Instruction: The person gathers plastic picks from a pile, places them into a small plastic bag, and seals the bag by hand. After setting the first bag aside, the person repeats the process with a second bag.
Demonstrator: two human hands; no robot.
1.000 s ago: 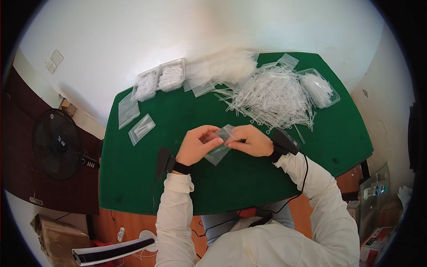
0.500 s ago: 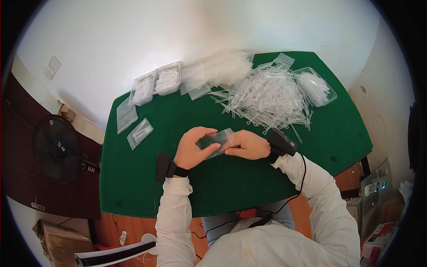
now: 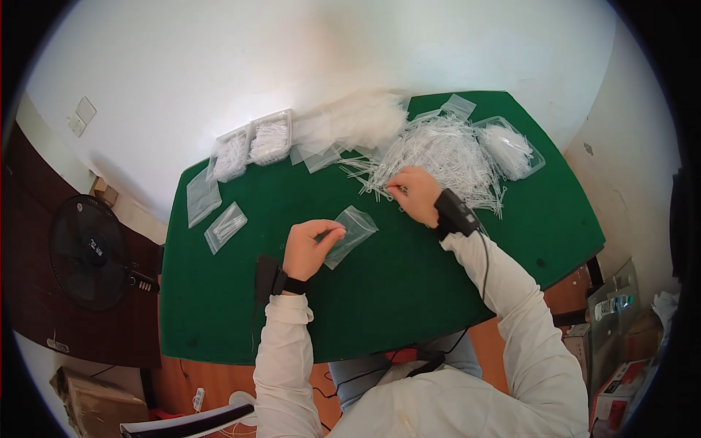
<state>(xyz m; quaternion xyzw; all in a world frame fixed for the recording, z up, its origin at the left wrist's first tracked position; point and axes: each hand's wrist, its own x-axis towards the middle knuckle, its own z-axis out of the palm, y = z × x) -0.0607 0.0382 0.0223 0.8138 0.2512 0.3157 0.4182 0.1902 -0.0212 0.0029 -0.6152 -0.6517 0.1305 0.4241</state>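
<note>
A clear plastic zip bag (image 3: 353,237) hangs from my left hand (image 3: 312,247), its edge pinched between thumb and fingers. My right hand (image 3: 416,195) is at the near left edge of a big heap of thin clear plastic sticks with looped ends (image 3: 456,164). Its fingertips are pressed together at the sticks; whether they grip one is too small to make out. A filled zip bag (image 3: 227,227) with white sticks inside lies left of my left hand, below another clear bag (image 3: 203,197).
Two clear tubs (image 3: 270,139) of small white sticks stand at the back left. Beside them spreads a pile of clear bags (image 3: 350,124). Right of the heap sits another clear tub (image 3: 507,152) with white pieces. Everything rests on a green-topped table (image 3: 409,306). A black fan (image 3: 91,244) stands left.
My right hand has let go of the zip bag and moved up and right to the heap of sticks. My left hand still holds the bag, now spread out more.
</note>
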